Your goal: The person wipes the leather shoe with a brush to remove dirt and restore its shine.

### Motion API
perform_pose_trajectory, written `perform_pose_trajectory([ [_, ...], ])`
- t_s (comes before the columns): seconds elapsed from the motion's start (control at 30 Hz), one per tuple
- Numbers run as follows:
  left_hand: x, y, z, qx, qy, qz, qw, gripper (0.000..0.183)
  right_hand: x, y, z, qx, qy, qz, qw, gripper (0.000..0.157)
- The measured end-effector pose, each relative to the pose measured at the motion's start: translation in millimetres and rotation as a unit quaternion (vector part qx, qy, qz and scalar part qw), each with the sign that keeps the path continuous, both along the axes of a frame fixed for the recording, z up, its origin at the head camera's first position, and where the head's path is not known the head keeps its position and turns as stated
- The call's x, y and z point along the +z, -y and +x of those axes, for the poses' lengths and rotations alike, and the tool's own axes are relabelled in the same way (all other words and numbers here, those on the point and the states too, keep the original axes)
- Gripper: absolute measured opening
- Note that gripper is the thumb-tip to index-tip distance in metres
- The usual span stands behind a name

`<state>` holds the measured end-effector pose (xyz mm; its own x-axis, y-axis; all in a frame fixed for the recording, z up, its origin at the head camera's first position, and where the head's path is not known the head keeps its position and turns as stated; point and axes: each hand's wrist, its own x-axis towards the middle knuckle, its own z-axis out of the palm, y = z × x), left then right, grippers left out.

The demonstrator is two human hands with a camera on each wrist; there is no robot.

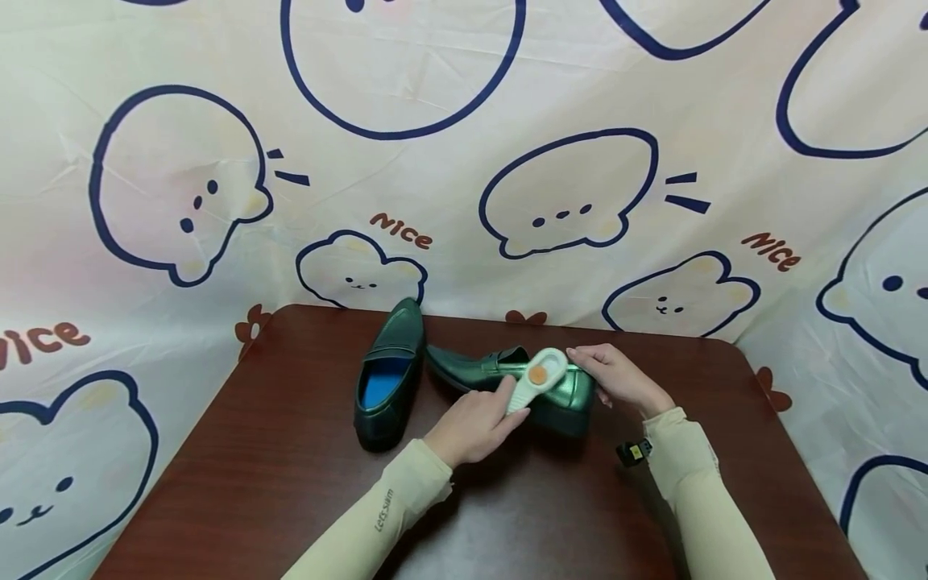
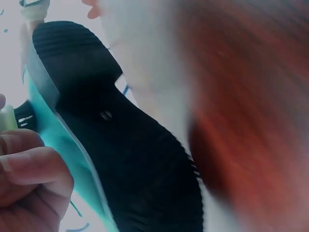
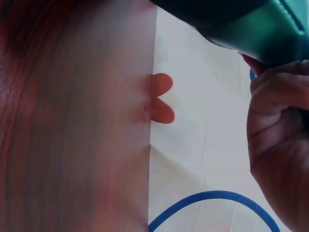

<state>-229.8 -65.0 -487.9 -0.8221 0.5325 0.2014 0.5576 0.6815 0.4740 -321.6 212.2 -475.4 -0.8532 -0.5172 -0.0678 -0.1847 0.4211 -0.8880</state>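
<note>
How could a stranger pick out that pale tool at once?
At the red-brown table, find the green shoe whose heel end the right hand grips. In front of its side, the left hand holds the pale tool. Its round orange spot sets it apart from that shoe and the other shoe.

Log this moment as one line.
left hand: holds white brush at green shoe | right hand: grips same shoe's back | second shoe: upright on table, left of first

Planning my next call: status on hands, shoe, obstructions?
Left hand gripping brush at green shoe. Right hand holding that shoe's heel end. Other shoe to the left, nothing visible in the way.
</note>
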Motion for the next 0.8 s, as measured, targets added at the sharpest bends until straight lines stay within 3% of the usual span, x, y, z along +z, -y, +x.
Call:
perform_pose_trajectory([
  [0.13, -5.1, 19.4, 1.9, 0.028, 0.031, 0.032, 0.9986, 0.041, -2.2, 0.5, -0.7, -0.004, 0.005, 0.002, 1.0, 0.052],
  [0.4, -5.8, 40.4, 10.9, 0.061, 0.034, 0.064, 0.9955, 0.038, 1.4, 5.9, 0.1, -0.006, -0.016, 0.003, 1.0, 0.054],
  [0.6, 0.4, 23.8, 16.9, 0.019, 0.006, 0.058, 0.9981, 0.039, 2.0, 8.3, 2.3, 0.003, -0.019, 0.003, 1.0, 0.05],
  [0.8, 3.0, -9.8, 14.2, -0.057, -0.076, -0.021, 0.9952, 0.036, 2.3, 9.0, 1.2, -0.004, -0.026, 0.006, 1.0, 0.052],
])
